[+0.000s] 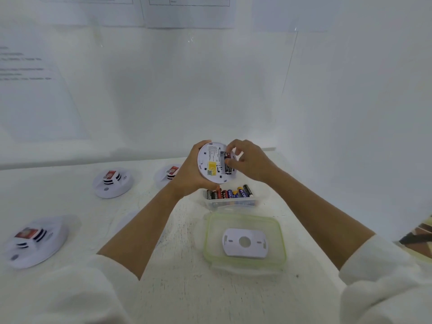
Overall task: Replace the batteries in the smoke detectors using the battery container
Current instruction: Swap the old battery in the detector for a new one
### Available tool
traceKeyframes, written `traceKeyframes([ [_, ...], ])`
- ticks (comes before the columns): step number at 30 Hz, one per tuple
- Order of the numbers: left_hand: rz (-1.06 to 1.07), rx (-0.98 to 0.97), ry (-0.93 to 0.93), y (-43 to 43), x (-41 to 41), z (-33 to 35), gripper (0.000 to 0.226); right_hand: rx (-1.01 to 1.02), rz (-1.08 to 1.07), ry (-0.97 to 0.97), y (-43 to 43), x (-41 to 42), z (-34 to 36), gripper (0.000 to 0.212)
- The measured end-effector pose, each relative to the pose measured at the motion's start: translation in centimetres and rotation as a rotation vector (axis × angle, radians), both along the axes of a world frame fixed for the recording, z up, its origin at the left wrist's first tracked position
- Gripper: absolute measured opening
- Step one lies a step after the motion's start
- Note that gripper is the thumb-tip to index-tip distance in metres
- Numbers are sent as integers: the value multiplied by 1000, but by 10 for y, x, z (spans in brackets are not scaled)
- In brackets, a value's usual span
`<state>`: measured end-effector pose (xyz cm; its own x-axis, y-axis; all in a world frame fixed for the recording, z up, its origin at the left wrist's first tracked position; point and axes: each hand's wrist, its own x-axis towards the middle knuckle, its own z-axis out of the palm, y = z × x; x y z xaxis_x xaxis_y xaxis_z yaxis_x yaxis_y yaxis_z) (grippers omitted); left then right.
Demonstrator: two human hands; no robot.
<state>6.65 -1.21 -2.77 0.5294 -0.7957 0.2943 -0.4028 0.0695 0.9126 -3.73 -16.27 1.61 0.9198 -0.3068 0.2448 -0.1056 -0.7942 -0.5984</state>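
Battery container lid (207, 237), green-rimmed, lies at lower centre of the frame with a white mounting plate (233, 251) on it; just beyond, the open battery container (231, 203) holds loose batteries (233, 194). Above the container, at frame centre, the left hand (189, 176) grips a smoke detector (210, 157) by its rim, back side up. The right hand (250, 160) pinches a battery (227, 157) in its compartment.

— What hangs on the wall (210, 90)?
— Printed sheets (189, 12) along the top and one large sheet (35, 101) at the left, the print too blurred to read.
— And below?
— A white table (175, 288), with a brown-patterned thing (418, 235) at its right edge.
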Motion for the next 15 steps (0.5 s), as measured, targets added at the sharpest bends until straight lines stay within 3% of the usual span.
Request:
traceKeyframes([
  [15, 7, 2, -4, -3, 1, -8, 99, 68, -89, -79, 9, 12, -16, 33],
])
